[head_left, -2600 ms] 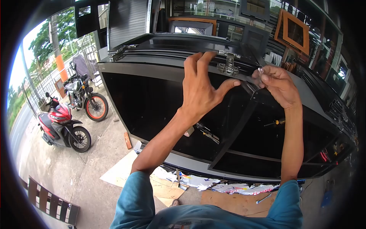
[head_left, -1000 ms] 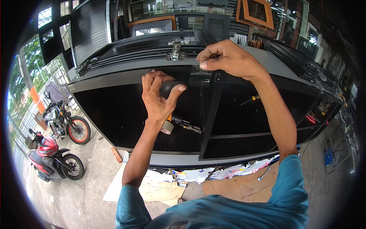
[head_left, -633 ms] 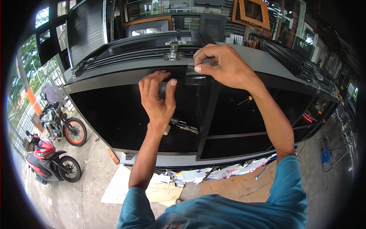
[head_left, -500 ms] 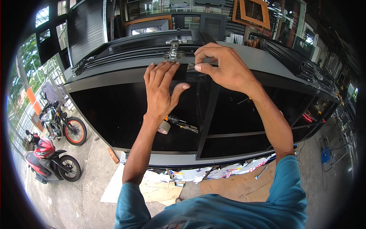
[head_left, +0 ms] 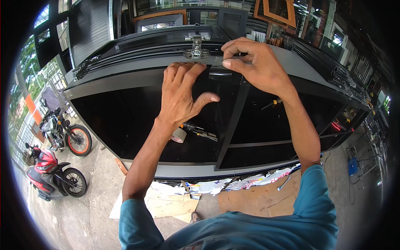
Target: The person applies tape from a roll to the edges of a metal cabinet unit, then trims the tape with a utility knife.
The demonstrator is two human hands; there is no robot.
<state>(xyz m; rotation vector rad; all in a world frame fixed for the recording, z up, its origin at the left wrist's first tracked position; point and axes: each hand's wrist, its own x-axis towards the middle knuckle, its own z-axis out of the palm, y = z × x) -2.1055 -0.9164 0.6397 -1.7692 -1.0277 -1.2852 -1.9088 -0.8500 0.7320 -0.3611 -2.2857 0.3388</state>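
My left hand rests on the top rail of a black cabinet frame, fingers laid over the edge and thumb spread out. Just to its right, my right hand pinches a thin, clear strip between thumb and forefinger; it looks like film or tape. Below the pinch, a shiny patch shows on the rail. A metal hinge sits on the edge just beyond my left fingertips. Inside the cabinet lie a roll of tape and a dark hand tool with some orange on it.
A small screwdriver lies in the right compartment, with red-handled tools farther right. Black panels with hinges lean behind the cabinet. Cardboard covers the floor near me. A red scooter and a motorcycle stand at left.
My right hand has shifted up and to the right, still pinching the clear strip. My left hand stays on the rail, its thumb a little farther out. The view has tilted slightly.
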